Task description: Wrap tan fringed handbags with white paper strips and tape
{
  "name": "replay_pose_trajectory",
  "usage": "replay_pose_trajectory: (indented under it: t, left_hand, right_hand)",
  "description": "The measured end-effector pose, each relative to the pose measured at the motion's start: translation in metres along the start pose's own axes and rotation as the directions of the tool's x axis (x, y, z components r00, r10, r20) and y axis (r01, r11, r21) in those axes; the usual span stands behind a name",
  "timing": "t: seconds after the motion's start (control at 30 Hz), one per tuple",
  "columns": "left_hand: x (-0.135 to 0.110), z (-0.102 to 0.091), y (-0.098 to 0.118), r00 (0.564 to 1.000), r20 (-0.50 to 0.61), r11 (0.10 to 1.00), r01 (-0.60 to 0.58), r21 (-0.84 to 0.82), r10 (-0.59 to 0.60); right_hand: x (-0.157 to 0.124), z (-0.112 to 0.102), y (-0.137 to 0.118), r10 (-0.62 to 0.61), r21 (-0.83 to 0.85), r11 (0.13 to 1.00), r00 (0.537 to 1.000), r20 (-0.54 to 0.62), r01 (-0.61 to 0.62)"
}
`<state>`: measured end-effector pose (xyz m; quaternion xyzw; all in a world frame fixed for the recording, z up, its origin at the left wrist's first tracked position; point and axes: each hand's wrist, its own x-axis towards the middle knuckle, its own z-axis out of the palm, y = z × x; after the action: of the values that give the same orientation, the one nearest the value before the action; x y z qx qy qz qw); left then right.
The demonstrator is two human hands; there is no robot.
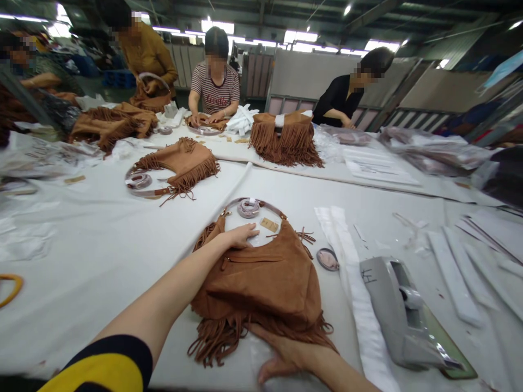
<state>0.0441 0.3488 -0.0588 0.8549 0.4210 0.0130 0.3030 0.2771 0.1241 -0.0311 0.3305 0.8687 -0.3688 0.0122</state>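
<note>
A brown suede fringed bag (pixel 261 277) lies flat on the white table (pixel 102 245) right in front of me, its wrapped strap (pixel 250 206) looped at the far side. My left hand (pixel 239 237) rests flat on the bag's top edge near the zipper, fingers stretched out. My right hand (pixel 288 354) lies at the near edge, fingers spread over the fringe and pressing on it. A small tan tag (pixel 269 224) sits inside the strap loop.
A grey tape dispenser (pixel 402 316) stands to the right, beside white paper strips (pixel 351 272) and a small round disc (pixel 327 259). Another fringed bag (pixel 183 163) lies farther off. Several people work across the table with more bags (pixel 286 139).
</note>
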Motion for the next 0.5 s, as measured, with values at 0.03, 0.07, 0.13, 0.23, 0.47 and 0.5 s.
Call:
replay_pose_trajectory:
  t: [0.03, 0.07, 0.13, 0.23, 0.47, 0.5]
  left_hand:
    - [0.0, 0.001, 0.0, 1.0, -0.002, 1.0, 0.003, -0.005, -0.003]
    - [0.001, 0.001, -0.001, 1.0, -0.004, 1.0, 0.006, -0.009, -0.006]
    - [0.001, 0.001, 0.0, 1.0, -0.003, 1.0, 0.01, -0.014, -0.01]
    - [0.001, 0.0, 0.003, 1.0, -0.003, 1.0, 0.018, -0.017, -0.018]
    - [-0.001, -0.005, 0.017, 0.996, -0.052, 0.997, 0.076, -0.008, -0.076]
    - [-0.002, -0.006, 0.02, 0.994, -0.067, 0.996, 0.092, -0.007, -0.092]
  right_hand:
    - [-0.005, 0.001, -0.004, -0.01, 0.019, 1.0, 0.998, 0.069, 0.008]
    - [-0.01, 0.004, -0.007, -0.01, 0.03, 1.0, 0.995, 0.101, 0.007]
    - [-0.017, 0.021, -0.01, -0.01, 0.013, 1.0, 0.997, 0.077, 0.009]
    - [-0.018, 0.061, -0.003, -0.065, -0.085, 0.994, 0.998, -0.012, 0.064]
    - [-0.006, 0.1, -0.003, -0.132, -0.164, 0.982, 0.957, -0.259, 0.091]
    - [-0.008, 0.097, -0.006, -0.132, -0.172, 0.981, 0.952, -0.278, 0.086]
